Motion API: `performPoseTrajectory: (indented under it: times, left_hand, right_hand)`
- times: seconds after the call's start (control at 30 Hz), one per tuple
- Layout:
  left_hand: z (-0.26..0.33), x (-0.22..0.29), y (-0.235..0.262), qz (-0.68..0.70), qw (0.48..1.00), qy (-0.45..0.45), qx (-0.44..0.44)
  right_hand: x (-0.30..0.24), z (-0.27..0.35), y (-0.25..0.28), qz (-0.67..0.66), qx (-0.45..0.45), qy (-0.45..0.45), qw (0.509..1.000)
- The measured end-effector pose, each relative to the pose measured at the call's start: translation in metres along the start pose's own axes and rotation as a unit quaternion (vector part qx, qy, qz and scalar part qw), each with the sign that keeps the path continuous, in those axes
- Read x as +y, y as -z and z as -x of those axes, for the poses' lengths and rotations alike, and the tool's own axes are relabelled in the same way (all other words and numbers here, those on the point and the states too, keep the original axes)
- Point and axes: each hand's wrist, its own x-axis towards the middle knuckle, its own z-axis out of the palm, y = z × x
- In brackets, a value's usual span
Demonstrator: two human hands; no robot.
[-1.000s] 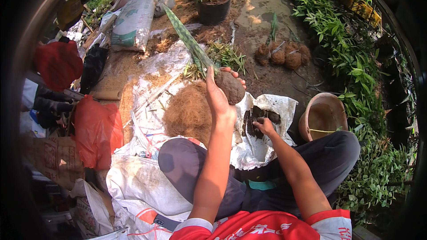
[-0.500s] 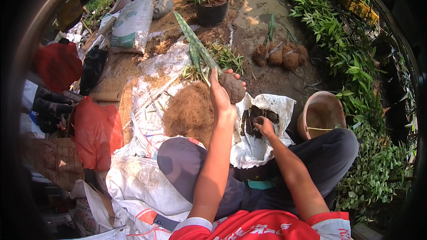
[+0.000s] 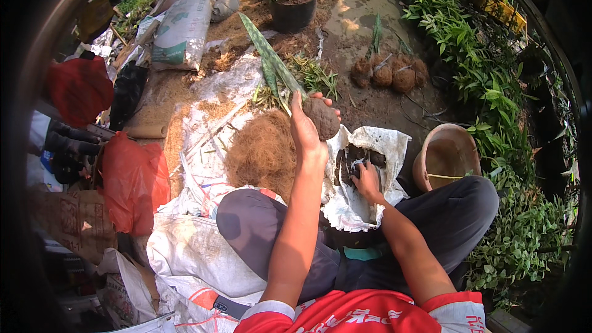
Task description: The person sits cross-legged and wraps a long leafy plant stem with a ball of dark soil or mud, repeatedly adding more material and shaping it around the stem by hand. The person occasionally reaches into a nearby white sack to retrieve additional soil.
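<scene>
Head view: left hand (image 3: 306, 132) grips soil-ball plant (image 3: 322, 117); right hand (image 3: 368, 180) digs dark soil in white sack (image 3: 394, 142).

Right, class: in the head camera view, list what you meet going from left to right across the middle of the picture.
Red plastic bag → pile of brown fibre → left hand holding a soil ball with a long leaf → right hand in a white sack of dark soil → clay pot → green leafy plants.

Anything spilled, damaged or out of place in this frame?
Loose fibre and soil lie scattered over the white sacking. The clay pot lies tipped on its side. Otherwise nothing odd: left hand holds a root ball, right hand is in the soil bag.
</scene>
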Motion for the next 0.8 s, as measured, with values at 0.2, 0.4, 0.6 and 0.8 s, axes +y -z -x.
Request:
performPoseTrajectory:
  times: [0.2, 0.4, 0.6, 0.8]
  left_hand:
    - [-0.001, -0.001, 0.000, -0.002, 1.000, -0.002, 0.011]
    - [-0.002, -0.002, 0.001, -0.001, 1.000, -0.003, 0.011]
    - [-0.004, -0.001, 0.002, 0.005, 1.000, 0.001, 0.007]
    - [-0.003, -0.001, 0.001, 0.001, 1.000, 0.001, 0.008]
  right_hand:
    - [-0.002, -0.001, 0.002, -0.013, 0.019, -0.001, 1.000]
    - [-0.001, -0.003, 0.002, -0.040, 0.036, -0.021, 0.998]
    - [0.008, -0.014, -0.002, -0.212, 0.024, -0.176, 0.961]
    - [0.038, -0.029, -0.018, -0.334, 0.014, -0.236, 0.912]
